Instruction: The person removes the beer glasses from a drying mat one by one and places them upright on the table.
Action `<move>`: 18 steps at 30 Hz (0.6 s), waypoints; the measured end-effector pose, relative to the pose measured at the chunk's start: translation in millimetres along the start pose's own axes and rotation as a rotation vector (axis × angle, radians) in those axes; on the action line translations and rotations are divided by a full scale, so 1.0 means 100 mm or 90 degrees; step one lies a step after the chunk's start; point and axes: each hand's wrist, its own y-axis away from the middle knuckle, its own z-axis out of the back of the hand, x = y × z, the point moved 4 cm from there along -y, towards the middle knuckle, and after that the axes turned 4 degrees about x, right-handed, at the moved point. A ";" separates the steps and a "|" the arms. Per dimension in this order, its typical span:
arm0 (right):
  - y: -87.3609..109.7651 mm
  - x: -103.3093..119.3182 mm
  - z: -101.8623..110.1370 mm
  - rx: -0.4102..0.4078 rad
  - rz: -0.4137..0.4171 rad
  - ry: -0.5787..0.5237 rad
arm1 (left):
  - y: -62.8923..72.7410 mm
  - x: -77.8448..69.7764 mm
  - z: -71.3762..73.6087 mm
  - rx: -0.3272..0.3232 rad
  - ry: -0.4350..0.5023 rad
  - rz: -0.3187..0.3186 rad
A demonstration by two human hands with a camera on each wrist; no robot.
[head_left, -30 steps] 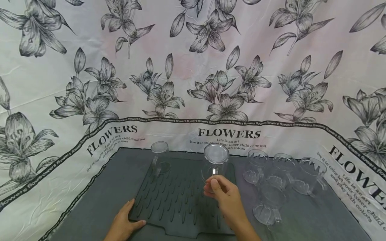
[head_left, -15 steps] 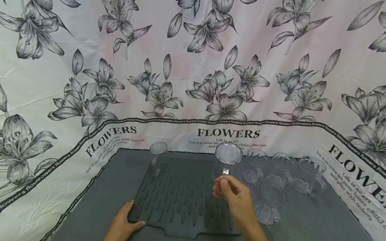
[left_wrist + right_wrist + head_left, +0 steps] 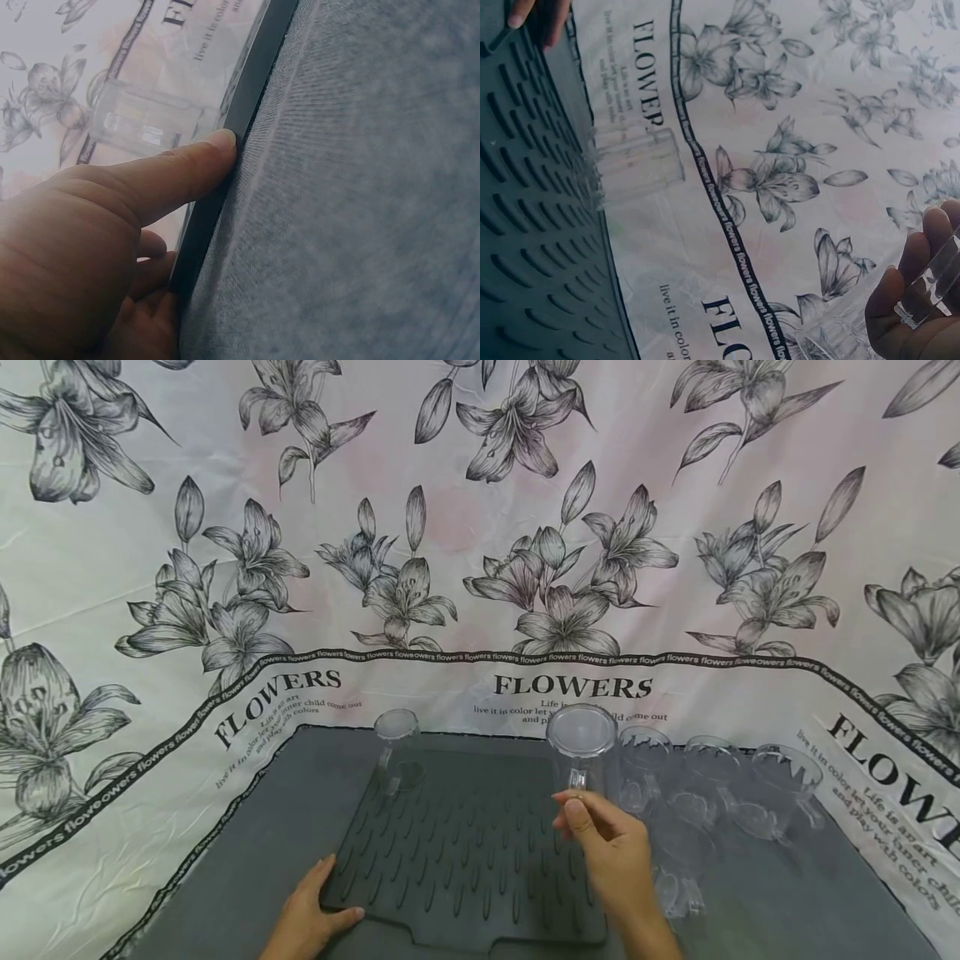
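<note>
My right hand (image 3: pixel 611 852) pinches the handle of a clear mug (image 3: pixel 581 732) held upside down, its round base uppermost, over the back right of a dark ridged drying mat (image 3: pixel 465 860). In the right wrist view, thumb and fingers close on the clear handle (image 3: pixel 919 304). My left hand (image 3: pixel 307 910) holds the mat's front left corner, with the thumb along the front edge and the fingers at the left side. The left wrist view shows the thumb (image 3: pixel 195 172) against the mat's dark edge. Another clear mug (image 3: pixel 396 725) stands upside down at the mat's back left.
Right of the mat, several clear mugs stand upright, rims up: a back row with a left mug (image 3: pixel 643 764), a middle one (image 3: pixel 708 777) and a right one (image 3: pixel 783 785), plus a nearer mug (image 3: pixel 678 889). A flower-print cloth (image 3: pixel 450 527) hangs behind the grey table (image 3: pixel 810 902).
My right hand has moved to the right with the inverted mug, from over the mat to near its right side, overlapping the back row's left mug. The left hand stays at the mat's corner.
</note>
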 end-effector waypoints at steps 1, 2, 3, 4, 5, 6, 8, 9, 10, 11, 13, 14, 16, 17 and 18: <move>0.00 0.01 0.02 -0.006 0.001 0.006 | 0.00 -0.01 0.00 -0.001 0.003 0.000; 0.00 0.02 0.04 -0.012 0.003 0.012 | 0.01 -0.01 0.01 -0.001 0.001 -0.001; 0.00 0.03 0.06 -0.019 0.003 0.017 | 0.01 -0.01 0.01 -0.001 0.000 -0.001; -0.01 0.05 0.08 -0.025 0.008 0.023 | 0.01 -0.01 0.01 -0.001 -0.002 -0.002; -0.01 0.06 0.10 -0.030 0.010 0.026 | 0.00 -0.01 0.01 -0.001 -0.004 -0.003; -0.02 0.07 0.12 -0.037 0.011 0.032 | 0.00 -0.01 0.01 -0.001 -0.006 -0.003; -0.02 0.08 0.16 -0.051 0.015 0.039 | 0.00 -0.01 0.00 -0.001 -0.010 -0.002; -0.02 0.09 0.18 -0.056 0.021 0.045 | -0.01 -0.01 0.00 -0.002 -0.011 -0.002; -0.02 0.09 0.20 -0.061 0.026 0.048 | -0.01 -0.01 0.00 -0.002 -0.012 -0.002; -0.02 0.09 0.22 -0.065 0.032 0.047 | -0.01 -0.01 0.00 -0.003 -0.013 -0.003; -0.03 0.09 0.24 -0.069 0.050 0.050 | -0.01 0.00 0.00 -0.004 -0.012 -0.003; -0.03 0.09 0.25 -0.067 0.065 0.052 | -0.01 0.00 0.00 -0.004 -0.011 -0.003; -0.04 0.11 0.25 -0.061 0.097 0.072 | -0.01 0.00 0.01 -0.005 -0.011 -0.005; -0.04 0.12 0.24 -0.053 0.123 0.080 | -0.01 0.00 0.01 -0.005 -0.011 -0.004; -0.04 0.13 0.23 -0.045 0.149 0.091 | -0.01 -0.01 0.01 -0.004 -0.011 -0.004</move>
